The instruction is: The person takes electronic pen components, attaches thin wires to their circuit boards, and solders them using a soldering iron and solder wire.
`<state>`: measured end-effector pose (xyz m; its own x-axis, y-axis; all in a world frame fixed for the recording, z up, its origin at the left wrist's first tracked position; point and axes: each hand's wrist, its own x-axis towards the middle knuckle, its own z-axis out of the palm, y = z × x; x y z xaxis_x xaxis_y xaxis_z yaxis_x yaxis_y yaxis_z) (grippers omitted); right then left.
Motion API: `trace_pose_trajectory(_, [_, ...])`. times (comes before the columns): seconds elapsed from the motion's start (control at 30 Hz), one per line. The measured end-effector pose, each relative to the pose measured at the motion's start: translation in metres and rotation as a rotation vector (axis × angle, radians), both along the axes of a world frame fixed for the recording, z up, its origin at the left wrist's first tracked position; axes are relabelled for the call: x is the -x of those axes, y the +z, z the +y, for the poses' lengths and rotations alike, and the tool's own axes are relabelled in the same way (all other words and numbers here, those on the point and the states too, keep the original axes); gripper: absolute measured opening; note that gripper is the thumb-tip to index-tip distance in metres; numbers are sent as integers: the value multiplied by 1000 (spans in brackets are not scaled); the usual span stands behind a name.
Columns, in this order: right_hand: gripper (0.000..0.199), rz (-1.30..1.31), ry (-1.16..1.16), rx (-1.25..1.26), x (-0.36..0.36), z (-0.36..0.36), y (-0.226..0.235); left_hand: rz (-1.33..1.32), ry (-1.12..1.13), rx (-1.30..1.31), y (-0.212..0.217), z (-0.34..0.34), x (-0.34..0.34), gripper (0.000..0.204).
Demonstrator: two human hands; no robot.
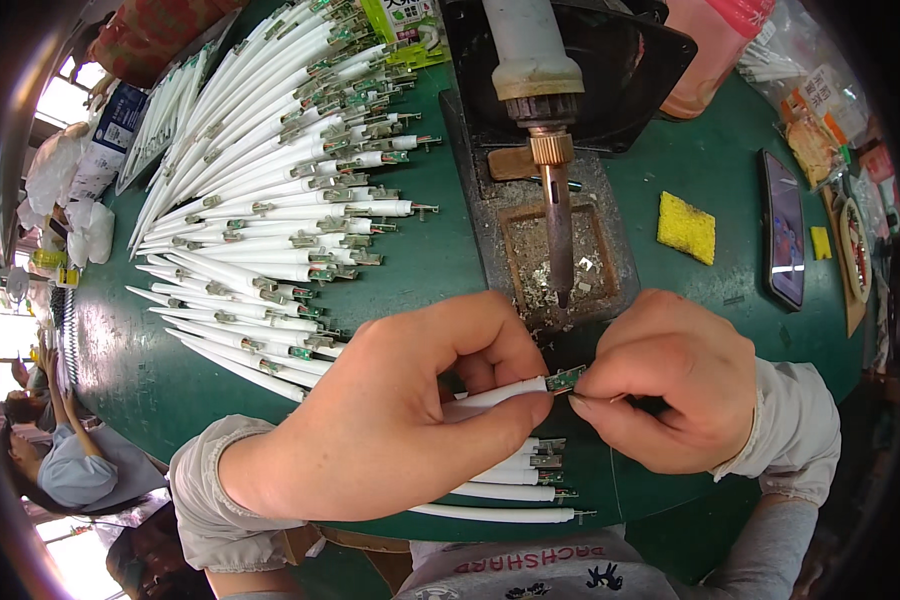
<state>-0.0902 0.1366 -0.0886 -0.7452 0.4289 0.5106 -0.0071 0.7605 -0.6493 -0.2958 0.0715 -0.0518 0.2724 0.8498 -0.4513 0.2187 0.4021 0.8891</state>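
Note:
My left hand (380, 415) pinches a slim white plastic tube (498, 394) between thumb and fingers, a little below the soldering iron. A small green circuit board (566, 379) sticks out of the tube's right end. Close against that end, my right hand (675, 385) is closed, thumb and forefinger pinching a thin wire (618, 398). The wire's other end is hard to make out. The soldering iron (558, 225) points straight down above both hands, its tip apart from the board. Under my left hand lie several more white tubes (510, 491) with boards at their right ends.
A large fanned pile of similar white tubes (260, 225) covers the table's left. Below the iron sits a solder-spattered tray (505, 260). To the right lie a yellow sponge (686, 228), a phone (783, 230) and plastic bags (820, 95). Another person (80, 465) sits at far left.

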Motion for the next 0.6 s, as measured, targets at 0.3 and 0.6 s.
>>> trace_pose_trajectory(0.3, [29,-79,-64,-169,2,-3,0,109,-43,-192,-6,-4,-2,15])
trace_pose_trajectory(0.6, [20,-108,-24,-33,5,0,-1,232,-89,-429,-11,-3,-2,13])
